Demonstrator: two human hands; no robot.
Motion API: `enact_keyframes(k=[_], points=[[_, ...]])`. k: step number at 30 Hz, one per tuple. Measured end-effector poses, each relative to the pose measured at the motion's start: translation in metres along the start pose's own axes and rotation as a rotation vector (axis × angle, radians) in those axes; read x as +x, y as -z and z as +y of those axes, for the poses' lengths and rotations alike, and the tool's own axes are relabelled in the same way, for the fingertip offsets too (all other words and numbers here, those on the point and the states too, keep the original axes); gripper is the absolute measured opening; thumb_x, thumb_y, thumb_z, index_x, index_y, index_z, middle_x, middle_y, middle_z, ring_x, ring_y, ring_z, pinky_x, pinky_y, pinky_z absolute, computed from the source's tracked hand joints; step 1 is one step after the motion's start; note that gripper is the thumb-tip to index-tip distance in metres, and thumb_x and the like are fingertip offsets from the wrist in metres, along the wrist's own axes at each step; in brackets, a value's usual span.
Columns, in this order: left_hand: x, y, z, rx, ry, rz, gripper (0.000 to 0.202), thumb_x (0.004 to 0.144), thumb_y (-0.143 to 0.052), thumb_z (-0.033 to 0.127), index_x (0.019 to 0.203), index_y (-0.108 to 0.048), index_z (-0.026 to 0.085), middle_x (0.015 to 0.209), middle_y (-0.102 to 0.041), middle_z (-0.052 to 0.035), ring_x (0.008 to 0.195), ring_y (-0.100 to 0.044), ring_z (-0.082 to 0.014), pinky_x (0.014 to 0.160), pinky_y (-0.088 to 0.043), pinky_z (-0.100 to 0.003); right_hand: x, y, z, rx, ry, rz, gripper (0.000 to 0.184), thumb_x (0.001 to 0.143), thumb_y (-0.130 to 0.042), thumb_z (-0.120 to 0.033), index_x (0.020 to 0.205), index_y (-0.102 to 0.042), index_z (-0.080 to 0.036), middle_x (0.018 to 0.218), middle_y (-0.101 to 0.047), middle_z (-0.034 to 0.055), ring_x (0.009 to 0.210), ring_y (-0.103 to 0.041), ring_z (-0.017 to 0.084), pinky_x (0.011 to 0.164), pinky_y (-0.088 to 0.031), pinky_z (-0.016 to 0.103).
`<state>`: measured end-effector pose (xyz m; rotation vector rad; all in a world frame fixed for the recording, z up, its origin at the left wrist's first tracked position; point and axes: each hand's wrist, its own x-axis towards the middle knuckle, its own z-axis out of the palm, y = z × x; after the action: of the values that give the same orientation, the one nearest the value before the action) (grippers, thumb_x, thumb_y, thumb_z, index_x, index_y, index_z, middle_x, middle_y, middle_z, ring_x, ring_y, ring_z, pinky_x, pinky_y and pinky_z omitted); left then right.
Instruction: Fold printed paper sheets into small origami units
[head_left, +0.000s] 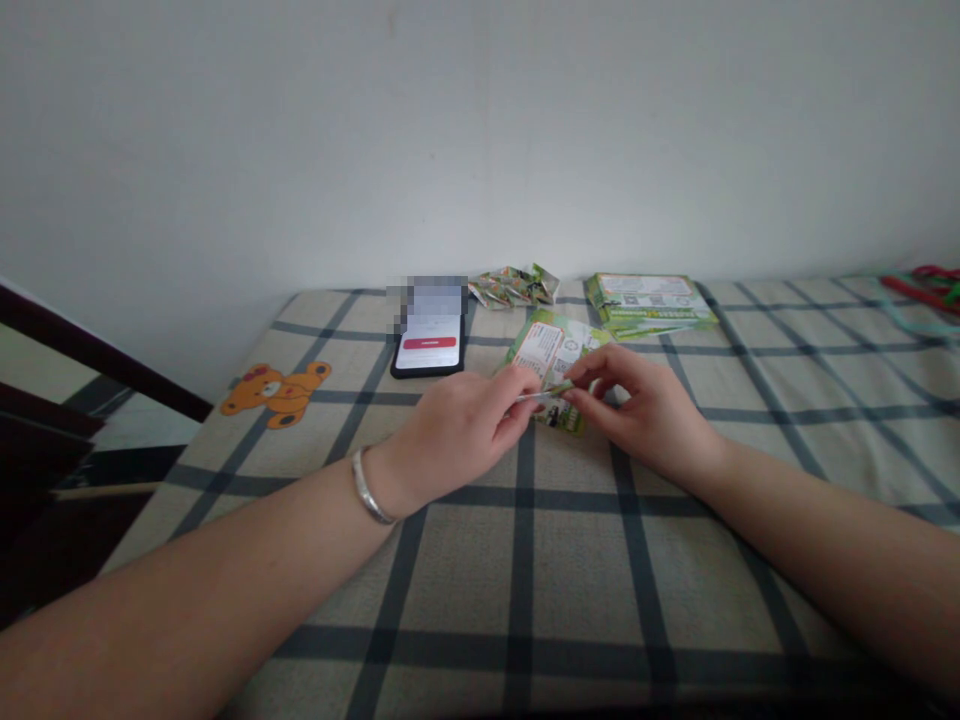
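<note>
Over the middle of the table, my left hand [480, 415], with a silver bangle at its wrist, pinches a thin green-and-white printed piece [546, 392] between thumb and finger. My right hand [637, 400] grips the other end of that piece with its fingertips. The piece is seen almost edge-on, so its exact kind cannot be made out. Just beneath and behind the fingers lies a flat green printed sheet [541, 345] with white panels and a code square, partly covered by both hands.
A phone [429, 345] with a lit screen lies left of the sheet. Crumpled shiny green packets [516, 287] rest against the wall. A stack of similar green printed pieces [652, 300] is at the back right. Red and teal cords [926, 292] lie far right. A bear patch [276, 392] decorates the checked tablecloth [472, 570].
</note>
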<state>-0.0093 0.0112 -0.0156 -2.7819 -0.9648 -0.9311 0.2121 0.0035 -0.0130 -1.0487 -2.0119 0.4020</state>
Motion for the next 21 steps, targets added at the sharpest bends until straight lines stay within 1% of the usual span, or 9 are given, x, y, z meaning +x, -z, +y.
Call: enact_keyframes(k=[3, 5, 7, 9, 12, 14, 17, 21], points=[[-0.0005, -0.0001, 0.0011, -0.037, 0.053, 0.015, 0.010, 0.091, -0.051, 0.020, 0.100, -0.048, 0.018, 0.081, -0.064, -0.0014, 0.066, -0.063, -0.0146, 0.059, -0.045, -0.024, 0.0003, 0.0008, -0.0024, -0.073, 0.114, 0.086, 0.008, 0.081, -0.066, -0.018, 0.084, -0.058, -0.018, 0.076, -0.061, 0.0007, 0.063, -0.056, 0.012, 0.056, -0.047, 0.025], [-0.0004, 0.0002, 0.0021, -0.078, 0.105, 0.019, 0.012, 0.089, -0.052, 0.018, 0.101, -0.047, 0.019, 0.079, -0.062, 0.0011, 0.062, -0.061, -0.0120, 0.057, -0.043, -0.022, 0.0005, 0.0018, -0.0040, -0.139, 0.223, 0.115, 0.007, 0.081, -0.066, -0.015, 0.082, -0.059, -0.018, 0.079, -0.060, 0.0029, 0.070, -0.058, 0.014, 0.060, -0.048, 0.027], [-0.0001, 0.0008, 0.0032, -0.128, 0.151, 0.010, 0.013, 0.089, -0.053, 0.017, 0.100, -0.047, 0.020, 0.076, -0.060, 0.0034, 0.058, -0.059, -0.0096, 0.054, -0.041, -0.020, 0.0006, 0.0029, -0.0051, -0.195, 0.302, 0.118, 0.006, 0.083, -0.065, -0.015, 0.085, -0.062, -0.018, 0.085, -0.062, 0.0053, 0.078, -0.060, 0.016, 0.064, -0.049, 0.028], [0.0005, 0.0015, 0.0043, -0.178, 0.189, -0.008, 0.012, 0.088, -0.053, 0.017, 0.099, -0.047, 0.020, 0.074, -0.059, 0.0046, 0.056, -0.057, -0.0083, 0.052, -0.039, -0.019, 0.0005, 0.0036, -0.0050, -0.240, 0.343, 0.107, 0.008, 0.084, -0.066, -0.017, 0.091, -0.064, -0.019, 0.087, -0.064, 0.0059, 0.080, -0.061, 0.017, 0.067, -0.050, 0.030], [0.0010, 0.0023, 0.0058, -0.252, 0.222, -0.045, 0.011, 0.089, -0.052, 0.018, 0.097, -0.047, 0.020, 0.071, -0.057, 0.0056, 0.054, -0.056, -0.0078, 0.050, -0.037, -0.018, 0.0006, 0.0040, -0.0034, -0.275, 0.374, 0.095, 0.008, 0.084, -0.067, -0.020, 0.092, -0.065, -0.020, 0.086, -0.066, 0.0053, 0.080, -0.062, 0.018, 0.070, -0.051, 0.032], [0.0009, 0.0026, 0.0064, -0.281, 0.224, -0.063, 0.010, 0.089, -0.052, 0.018, 0.098, -0.047, 0.021, 0.070, -0.058, 0.0057, 0.054, -0.057, -0.0081, 0.050, -0.038, -0.018, 0.0010, 0.0041, -0.0025, -0.287, 0.385, 0.092, 0.008, 0.084, -0.068, -0.020, 0.092, -0.066, -0.020, 0.086, -0.068, 0.0048, 0.079, -0.062, 0.017, 0.069, -0.050, 0.031], [-0.0001, 0.0022, 0.0061, -0.265, 0.203, -0.050, 0.009, 0.089, -0.052, 0.018, 0.097, -0.047, 0.020, 0.071, -0.059, 0.0047, 0.056, -0.059, -0.0090, 0.051, -0.039, -0.018, 0.0019, 0.0046, -0.0026, -0.301, 0.405, 0.092, 0.009, 0.084, -0.068, -0.021, 0.092, -0.067, -0.021, 0.087, -0.070, 0.0044, 0.080, -0.062, 0.018, 0.071, -0.050, 0.032], [-0.0019, 0.0003, 0.0041, -0.153, 0.104, 0.002, 0.010, 0.088, -0.054, 0.018, 0.095, -0.048, 0.019, 0.073, -0.061, 0.0026, 0.060, -0.062, -0.0122, 0.054, -0.043, -0.021, 0.0034, 0.0058, -0.0043, -0.297, 0.414, 0.080, 0.005, 0.083, -0.069, -0.022, 0.088, -0.068, -0.020, 0.089, -0.071, 0.0045, 0.081, -0.063, 0.018, 0.072, -0.050, 0.033]])
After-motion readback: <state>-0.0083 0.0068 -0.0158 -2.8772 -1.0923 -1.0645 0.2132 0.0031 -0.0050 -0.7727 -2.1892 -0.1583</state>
